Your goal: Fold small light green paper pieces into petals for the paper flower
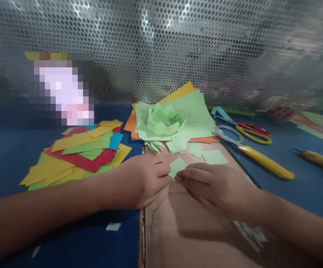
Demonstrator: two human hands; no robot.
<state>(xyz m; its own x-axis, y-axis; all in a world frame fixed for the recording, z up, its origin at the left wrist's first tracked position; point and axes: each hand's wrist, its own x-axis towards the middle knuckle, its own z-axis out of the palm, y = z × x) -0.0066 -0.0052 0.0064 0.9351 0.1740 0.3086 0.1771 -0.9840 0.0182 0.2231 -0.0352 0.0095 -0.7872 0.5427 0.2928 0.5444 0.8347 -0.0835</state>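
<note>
Between my two hands is a small light green paper square (177,166), tilted up from the board. My left hand (147,180) pinches its left lower edge, fingers curled. From the other side my right hand (210,182) pinches the lower right corner with thumb and fingertips. Just beyond lie loose green paper squares (215,157) and a little stack of green pieces (177,144). Behind them a folded green paper flower (165,121) with pointed petals rests on a large green sheet (197,111). My fingers partly hide the held square.
A brown board (161,238) lies under my hands on the blue table (94,245). Coloured paper strips (80,149) are heaped at left. On the right are scissors (255,132), a yellow-handled tool with a grey ring (264,160) and another yellow-handled tool (320,159). A perforated metal screen (117,44) stands behind.
</note>
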